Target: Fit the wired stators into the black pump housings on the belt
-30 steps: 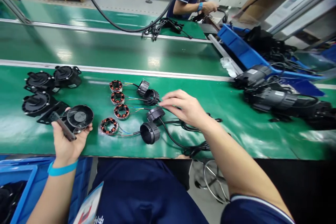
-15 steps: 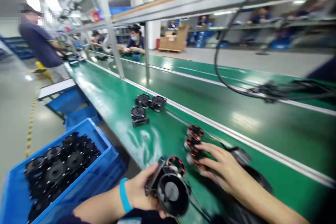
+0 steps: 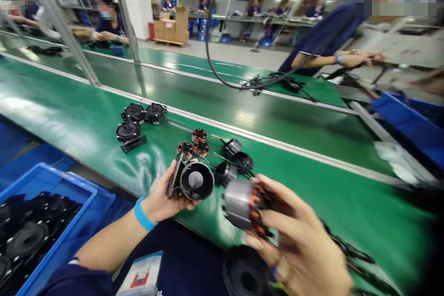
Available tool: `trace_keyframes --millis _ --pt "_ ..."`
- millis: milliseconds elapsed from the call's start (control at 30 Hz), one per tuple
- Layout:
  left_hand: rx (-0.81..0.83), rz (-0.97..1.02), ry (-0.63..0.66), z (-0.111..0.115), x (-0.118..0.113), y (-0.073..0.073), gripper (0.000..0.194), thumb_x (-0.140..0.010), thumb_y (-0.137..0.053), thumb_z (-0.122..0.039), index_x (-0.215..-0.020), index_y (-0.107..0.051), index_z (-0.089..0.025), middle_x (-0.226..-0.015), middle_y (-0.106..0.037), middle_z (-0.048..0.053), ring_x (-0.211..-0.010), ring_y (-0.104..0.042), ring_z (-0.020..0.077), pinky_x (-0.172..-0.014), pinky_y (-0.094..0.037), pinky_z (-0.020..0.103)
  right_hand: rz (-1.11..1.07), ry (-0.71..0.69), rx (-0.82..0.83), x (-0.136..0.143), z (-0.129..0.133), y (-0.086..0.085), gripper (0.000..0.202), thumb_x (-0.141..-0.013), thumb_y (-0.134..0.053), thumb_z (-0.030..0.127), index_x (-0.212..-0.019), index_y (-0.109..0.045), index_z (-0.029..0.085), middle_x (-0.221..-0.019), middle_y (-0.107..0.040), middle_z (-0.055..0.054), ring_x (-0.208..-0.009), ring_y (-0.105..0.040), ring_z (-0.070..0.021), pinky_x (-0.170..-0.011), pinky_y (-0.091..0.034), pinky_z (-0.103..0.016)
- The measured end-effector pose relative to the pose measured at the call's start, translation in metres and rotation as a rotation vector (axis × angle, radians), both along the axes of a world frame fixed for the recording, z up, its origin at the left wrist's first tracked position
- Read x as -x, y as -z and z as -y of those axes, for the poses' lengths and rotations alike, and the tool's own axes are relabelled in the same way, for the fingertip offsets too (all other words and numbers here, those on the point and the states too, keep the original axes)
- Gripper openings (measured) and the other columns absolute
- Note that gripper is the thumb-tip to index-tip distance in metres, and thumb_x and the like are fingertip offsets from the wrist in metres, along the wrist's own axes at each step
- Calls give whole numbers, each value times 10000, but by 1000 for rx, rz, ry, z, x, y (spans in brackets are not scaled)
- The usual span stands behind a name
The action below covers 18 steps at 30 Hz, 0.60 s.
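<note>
My left hand is closed around a black motor housing, a round cup on a flat bracket, its open end facing me. In my closed right hand is a motor stator with a grey metal ring and copper windings, held up right of the housing and apart from it. Beyond the housing, several copper-wound stators stand on the green bench. Wires run near black ribbed caps beside them. A black round part shows below my right hand, partly hidden.
Several black housings sit together on the bench, left of the stators. A blue crate of black parts stands at lower left. A black cable hangs ahead. Co-workers are across the line, and another person's arm is at right.
My right hand has lifted a stator off the bench and brought it back towards me. The view has swung right. My left hand still holds the housing.
</note>
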State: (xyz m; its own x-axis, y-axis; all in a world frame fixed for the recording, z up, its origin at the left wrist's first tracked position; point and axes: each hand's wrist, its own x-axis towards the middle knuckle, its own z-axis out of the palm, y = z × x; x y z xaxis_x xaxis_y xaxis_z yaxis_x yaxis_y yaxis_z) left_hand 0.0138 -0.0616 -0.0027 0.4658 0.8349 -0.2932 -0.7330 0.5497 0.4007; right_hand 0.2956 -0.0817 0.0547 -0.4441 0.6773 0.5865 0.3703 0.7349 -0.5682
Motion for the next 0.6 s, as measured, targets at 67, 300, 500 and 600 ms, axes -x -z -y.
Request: trace_keyframes --millis 67,300,500,600 --pt "24 -6 24 16 -7 -2 596 -847 -692 -681 -1099 -728 -141 -917 -769 102 -706 -737 230 -551 -576 263 -22 17 -41 28 1 -5 408 -926 -724 252 -1296 -563 306 -1503 -497 -132 -1315 -587 -305 -1034 -585 -466" --pt "77 -5 41 28 -21 15 460 -906 -681 -581 -1005 -755 -138 -903 -781 107 -704 -742 217 -597 -628 300 157 -110 -67 52 -19 8 600 -985 -655 286 -1521 -403 189 -1394 -587 -177 -1325 -575 -254 -1108 -532 -406" --pt "91 79 205 28 -17 24 511 -892 -690 -596 -1051 -751 -114 -911 -781 109 -657 -741 221 -552 -624 300 138 -93 -78 52 -20 15 661 -886 -738 538 -1401 -519 187 -1211 -659 -168 -1103 -676 -267 -939 -616 -404" --pt "141 81 131 30 -18 22 418 -953 -642 -526 -1068 -748 -138 -965 -783 99 -756 -757 226 -638 -642 322 141 -11 -166 58 -15 23 736 -867 -736 587 -1419 -504 158 -1173 -666 -192 -1089 -670 -304 -937 -611 -470"
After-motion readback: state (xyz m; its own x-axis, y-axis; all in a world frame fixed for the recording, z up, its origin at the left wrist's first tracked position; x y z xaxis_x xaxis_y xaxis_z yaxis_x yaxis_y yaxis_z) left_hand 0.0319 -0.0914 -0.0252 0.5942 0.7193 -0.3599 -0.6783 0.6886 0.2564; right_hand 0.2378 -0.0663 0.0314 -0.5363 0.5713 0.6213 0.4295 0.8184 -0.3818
